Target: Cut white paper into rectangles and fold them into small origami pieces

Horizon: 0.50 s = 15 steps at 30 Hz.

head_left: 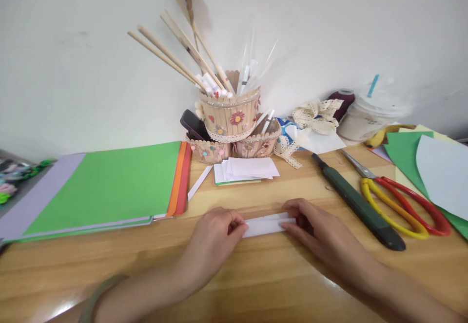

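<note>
White folded paper strip (265, 227) spans gap between hands, long axis left to right, nearer wearer than stacked slips (252, 167). Left hand (218, 230) pinches left end, right hand (319, 224) right end; neither nearer.

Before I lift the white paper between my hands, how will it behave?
The paper looks thin, so it's probably light and easily creased. It seems folded lengthwise, which may stiffen it. The back layer shows past the front one, so the fold may open once released.
</note>
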Available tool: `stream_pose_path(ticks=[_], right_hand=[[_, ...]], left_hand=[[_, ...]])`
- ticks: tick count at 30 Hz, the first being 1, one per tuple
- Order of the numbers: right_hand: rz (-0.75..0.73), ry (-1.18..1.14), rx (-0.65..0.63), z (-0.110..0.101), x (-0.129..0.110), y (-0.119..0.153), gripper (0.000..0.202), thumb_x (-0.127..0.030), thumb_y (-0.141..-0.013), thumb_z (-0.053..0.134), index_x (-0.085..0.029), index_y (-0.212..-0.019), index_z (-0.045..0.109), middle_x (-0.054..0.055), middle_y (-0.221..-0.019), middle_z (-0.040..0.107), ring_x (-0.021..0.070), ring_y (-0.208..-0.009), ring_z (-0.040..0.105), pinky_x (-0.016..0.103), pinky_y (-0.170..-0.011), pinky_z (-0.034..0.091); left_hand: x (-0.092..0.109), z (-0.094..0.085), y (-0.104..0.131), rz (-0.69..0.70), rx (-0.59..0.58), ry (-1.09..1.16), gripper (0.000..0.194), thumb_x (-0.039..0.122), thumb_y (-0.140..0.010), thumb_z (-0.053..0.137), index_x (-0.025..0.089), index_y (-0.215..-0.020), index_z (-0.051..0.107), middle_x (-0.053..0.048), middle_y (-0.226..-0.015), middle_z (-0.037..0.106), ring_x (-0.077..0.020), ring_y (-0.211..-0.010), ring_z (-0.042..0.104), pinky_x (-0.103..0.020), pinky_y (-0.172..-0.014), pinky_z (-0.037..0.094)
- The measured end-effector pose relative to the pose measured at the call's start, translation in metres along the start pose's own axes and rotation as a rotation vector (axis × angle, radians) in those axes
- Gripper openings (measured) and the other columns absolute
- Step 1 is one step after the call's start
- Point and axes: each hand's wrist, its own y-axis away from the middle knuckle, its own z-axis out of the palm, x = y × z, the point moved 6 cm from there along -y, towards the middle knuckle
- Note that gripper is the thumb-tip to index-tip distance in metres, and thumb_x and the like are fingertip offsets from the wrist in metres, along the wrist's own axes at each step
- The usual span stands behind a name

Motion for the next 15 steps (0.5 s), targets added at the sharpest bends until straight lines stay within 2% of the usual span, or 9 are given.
stream_pose_path(ticks=[4, 10, 15], right_hand=[[-0.011, 0.085, 0.036, 0.002, 0.001, -0.001, 0.018, -0.033, -0.087, 0.046, -0.019, -0.099, 0.047, 0.002, -0.073, 0.061, 0.0174, -0.063, 0.059, 0.028, -0.055, 0.044], [-0.148, 0.289, 0.118, 0.005, -0.008, 0.001, 0.012, -0.027, -0.088, 0.043, -0.019, -0.098, 0.043, 0.004, -0.077, 0.061, 0.0189, -0.063, 0.059, 0.030, -0.057, 0.044], [-0.165, 0.305, 0.145, 0.008, -0.009, 0.002, 0.009, -0.027, -0.090, 0.041, -0.020, -0.095, 0.040, 0.003, -0.073, 0.059, 0.0182, -0.062, 0.058, 0.028, -0.056, 0.043]], left_hand=[[0.001, 0.000, -0.001, -0.008, 0.004, -0.009, 0.013, 0.018, -0.081, 0.055, 0.018, -0.072, 0.065, 0.001, -0.070, 0.063, -0.0149, -0.067, 0.056, -0.024, -0.065, 0.039], [0.003, 0.001, -0.003, -0.026, 0.003, -0.035, 0.014, 0.017, -0.080, 0.055, 0.017, -0.070, 0.064, 0.001, -0.067, 0.062, -0.0141, -0.063, 0.055, -0.024, -0.062, 0.038], [0.002, 0.001, -0.002, -0.030, -0.004, -0.047, 0.013, 0.016, -0.080, 0.055, 0.017, -0.070, 0.064, 0.001, -0.067, 0.063, -0.0135, -0.061, 0.054, -0.023, -0.061, 0.038]])
